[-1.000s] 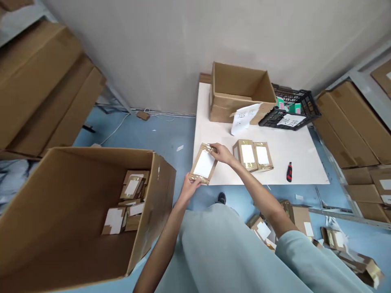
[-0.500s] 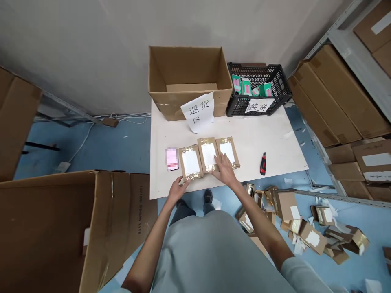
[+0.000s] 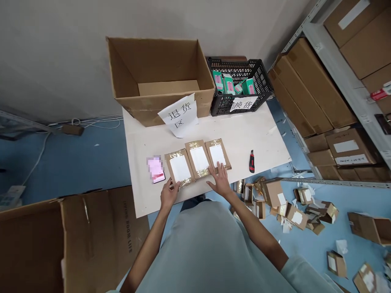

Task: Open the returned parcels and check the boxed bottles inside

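Note:
Three flat, taped cardboard packages with white labels lie side by side on the white table: a left package (image 3: 181, 167), a middle package (image 3: 199, 158) and a right package (image 3: 218, 155). My left hand (image 3: 168, 194) grips the lower left corner of the left package, thumb at its bottom edge and fingers along its side. My right hand (image 3: 220, 181) is open, fingers spread, with fingertips on the lower part of the right package and near the middle one's edge. A phone (image 3: 156, 169) with a blurred pink screen lies left of the packages. A red and black utility knife (image 3: 251, 161) lies to their right.
Behind stand an open cardboard box (image 3: 137, 106) with a paper sign (image 3: 180, 115) and a black crate (image 3: 221, 106) holding several green and pink small boxes. A large open carton (image 3: 97, 228) stands at left. Shelving (image 3: 326, 53) and discarded boxes (image 3: 296, 217) are at right.
The camera view has shifted, and the table things appear further left. My left hand has closed in around the left package's corner. My right hand has slid down to the right package's lower edge.

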Demonstrator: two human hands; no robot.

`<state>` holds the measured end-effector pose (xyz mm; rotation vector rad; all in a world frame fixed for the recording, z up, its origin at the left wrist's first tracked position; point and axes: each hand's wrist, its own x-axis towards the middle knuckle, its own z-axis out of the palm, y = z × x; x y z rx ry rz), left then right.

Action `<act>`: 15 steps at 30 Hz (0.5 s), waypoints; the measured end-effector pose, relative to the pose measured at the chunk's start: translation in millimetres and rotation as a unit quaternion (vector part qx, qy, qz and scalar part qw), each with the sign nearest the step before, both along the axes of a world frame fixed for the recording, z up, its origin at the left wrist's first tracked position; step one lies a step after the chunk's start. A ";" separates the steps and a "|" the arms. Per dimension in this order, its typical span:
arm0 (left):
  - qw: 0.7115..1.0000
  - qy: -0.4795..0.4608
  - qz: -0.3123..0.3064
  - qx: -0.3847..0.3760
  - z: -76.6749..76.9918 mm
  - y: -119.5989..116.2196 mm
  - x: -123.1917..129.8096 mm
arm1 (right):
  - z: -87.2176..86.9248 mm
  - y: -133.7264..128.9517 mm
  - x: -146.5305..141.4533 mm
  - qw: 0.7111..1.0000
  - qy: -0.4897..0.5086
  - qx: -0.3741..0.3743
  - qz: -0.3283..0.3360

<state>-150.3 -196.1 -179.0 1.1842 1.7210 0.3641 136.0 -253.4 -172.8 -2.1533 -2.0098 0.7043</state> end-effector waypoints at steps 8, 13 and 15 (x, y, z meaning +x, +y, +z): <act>0.999 -0.014 -0.030 -0.001 -13.3 46.7 26.6 | -7.4 28.8 40.3 0.999 -0.026 0.009 -0.026; 0.997 -0.061 -0.031 -0.020 -25.8 66.5 39.5 | -20.9 41.9 63.3 0.998 -0.020 0.051 -0.023; 0.997 -0.067 -0.031 -0.017 -27.4 74.0 49.5 | -25.3 48.4 74.1 0.998 -0.015 0.063 -0.021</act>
